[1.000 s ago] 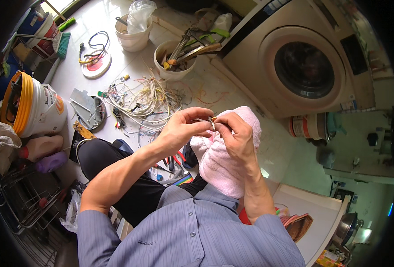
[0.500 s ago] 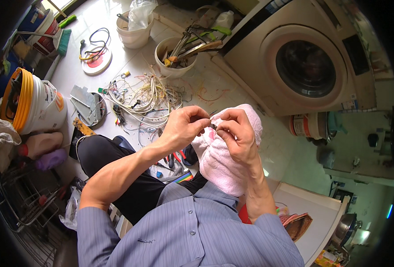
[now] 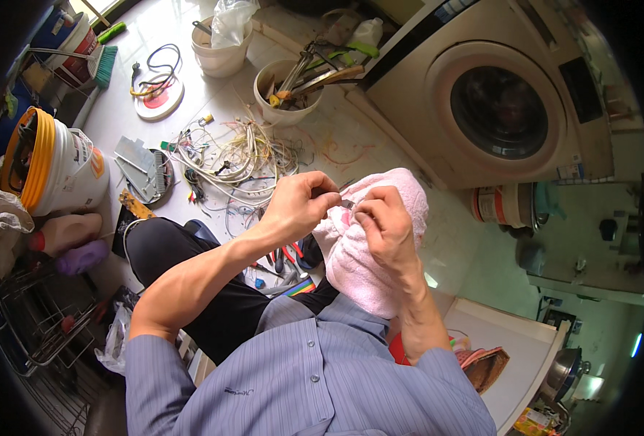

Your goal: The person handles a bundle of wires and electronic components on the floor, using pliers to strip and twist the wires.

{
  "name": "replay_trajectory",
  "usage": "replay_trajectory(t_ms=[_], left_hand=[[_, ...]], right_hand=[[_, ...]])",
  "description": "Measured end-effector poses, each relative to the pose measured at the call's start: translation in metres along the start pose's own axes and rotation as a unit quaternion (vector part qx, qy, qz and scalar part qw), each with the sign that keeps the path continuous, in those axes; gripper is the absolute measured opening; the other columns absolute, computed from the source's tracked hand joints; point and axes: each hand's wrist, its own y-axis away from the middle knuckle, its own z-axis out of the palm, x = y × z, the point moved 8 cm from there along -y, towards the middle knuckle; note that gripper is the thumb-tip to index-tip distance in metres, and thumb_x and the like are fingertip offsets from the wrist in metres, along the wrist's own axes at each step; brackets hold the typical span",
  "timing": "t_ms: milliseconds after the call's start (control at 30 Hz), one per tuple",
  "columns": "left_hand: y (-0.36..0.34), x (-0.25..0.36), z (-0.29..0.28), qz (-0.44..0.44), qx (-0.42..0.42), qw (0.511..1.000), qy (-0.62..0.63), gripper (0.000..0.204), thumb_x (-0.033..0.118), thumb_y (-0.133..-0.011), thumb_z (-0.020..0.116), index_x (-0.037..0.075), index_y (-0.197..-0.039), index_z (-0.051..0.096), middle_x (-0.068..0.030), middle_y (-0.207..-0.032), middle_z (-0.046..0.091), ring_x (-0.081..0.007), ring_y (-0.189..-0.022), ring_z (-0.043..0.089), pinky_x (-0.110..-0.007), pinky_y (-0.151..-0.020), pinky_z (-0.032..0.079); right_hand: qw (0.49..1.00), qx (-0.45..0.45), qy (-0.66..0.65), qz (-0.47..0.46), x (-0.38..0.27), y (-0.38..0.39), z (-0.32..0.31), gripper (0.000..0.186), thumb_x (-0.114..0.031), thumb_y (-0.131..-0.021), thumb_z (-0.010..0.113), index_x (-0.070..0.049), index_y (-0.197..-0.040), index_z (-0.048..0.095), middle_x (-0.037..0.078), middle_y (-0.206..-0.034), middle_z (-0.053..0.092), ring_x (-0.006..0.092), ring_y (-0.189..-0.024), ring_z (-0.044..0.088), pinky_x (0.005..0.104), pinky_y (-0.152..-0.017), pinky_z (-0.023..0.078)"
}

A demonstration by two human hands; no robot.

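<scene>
My left hand (image 3: 301,208) and my right hand (image 3: 389,227) face each other in front of me, thumbs and fingers pinched together. Between the fingertips shows a small dark grey, metallic-looking piece (image 3: 347,204), too small to name. It meets my right fingertips; what my left fingers pinch is hidden. Underneath, a pink towel (image 3: 362,272) is draped over my raised knee, with the right wrist close against it. Beyond the left hand, a tangle of pale cables and thin wires (image 3: 245,163) lies on the floor.
Hand tools, among them red-handled pliers (image 3: 290,256), lie between my legs. Past the cables stand a white bucket of tools (image 3: 267,109) and another white bucket (image 3: 224,59). A washing machine (image 3: 409,109) is at the far right, a yellow-rimmed bucket (image 3: 78,178) at the left.
The right hand's fingers have curled in slightly, and more of the small grey piece shows between the hands. The left hand has barely moved.
</scene>
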Motion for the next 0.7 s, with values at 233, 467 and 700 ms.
replay_trajectory(t_ms=[233, 467, 700], left_hand=[[0.001, -0.014, 0.005, -0.124, -0.049, 0.976, 0.174, 0.013, 0.011, -0.096, 0.068, -0.002, -0.095, 0.066, -0.004, -0.072, 0.066, -0.0111, -0.061, 0.063, -0.025, -0.056, 0.05], [-0.001, -0.025, 0.006, -0.147, -0.043, 0.955, 0.253, 0.015, 0.014, -0.096, 0.07, -0.001, -0.095, 0.066, -0.0056, -0.077, 0.067, -0.0126, -0.064, 0.064, -0.027, -0.059, 0.054], [-0.001, -0.029, 0.002, -0.16, -0.038, 0.936, 0.312, 0.014, 0.013, -0.095, 0.071, -0.001, -0.095, 0.067, -0.0055, -0.077, 0.066, -0.0133, -0.064, 0.064, -0.027, -0.059, 0.055]], right_hand=[[0.989, 0.117, 0.087, -0.005, 0.012, 0.004, -0.04, 0.008, 0.003, -0.084, 0.068, 0.001, -0.091, 0.064, 0.015, -0.095, 0.062, 0.0308, -0.081, 0.063, 0.0371, -0.071, 0.051], [0.994, 0.084, 0.066, 0.028, 0.019, 0.001, -0.042, 0.013, 0.002, -0.083, 0.071, 0.001, -0.096, 0.069, 0.014, -0.101, 0.065, 0.0274, -0.078, 0.064, 0.0345, -0.069, 0.052], [0.994, 0.058, 0.071, 0.063, -0.01, -0.01, -0.038, 0.039, -0.002, -0.083, 0.075, -0.002, -0.121, 0.067, 0.014, -0.119, 0.064, 0.0203, -0.075, 0.067, 0.0309, -0.066, 0.054]])
